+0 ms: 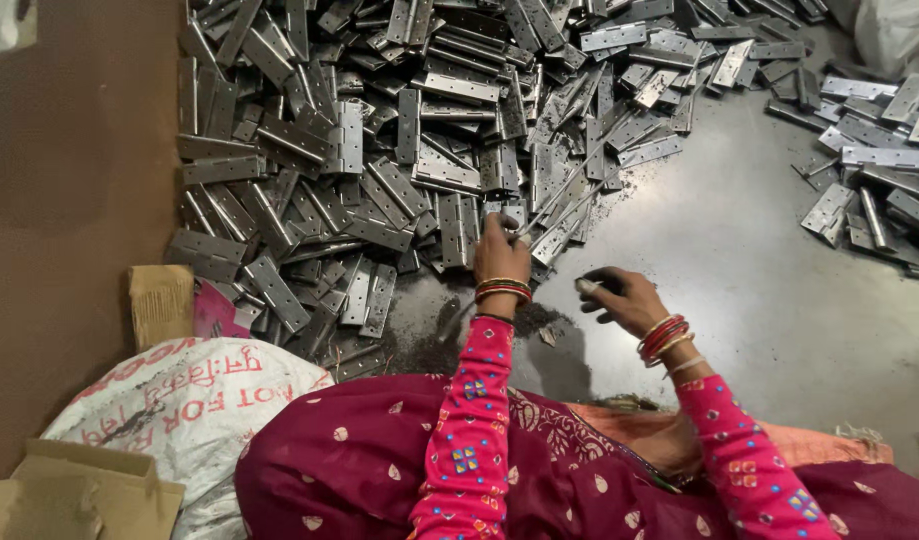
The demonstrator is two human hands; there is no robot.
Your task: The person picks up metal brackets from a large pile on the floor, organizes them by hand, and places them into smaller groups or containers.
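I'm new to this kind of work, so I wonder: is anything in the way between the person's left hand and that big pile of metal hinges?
Nothing visible is. The left hand already rests at the near edge of the hinge pile, fingers on thin metal rods lying across it. The right hand is apart, over the bare metal floor, pinching a small piece.

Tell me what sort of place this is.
Probably a small hardware workshop where work is done sitting on the floor. A big heap of metal hinges covers the grey floor, the left hand reaches into it, and a printed sack and cardboard box sit nearby.
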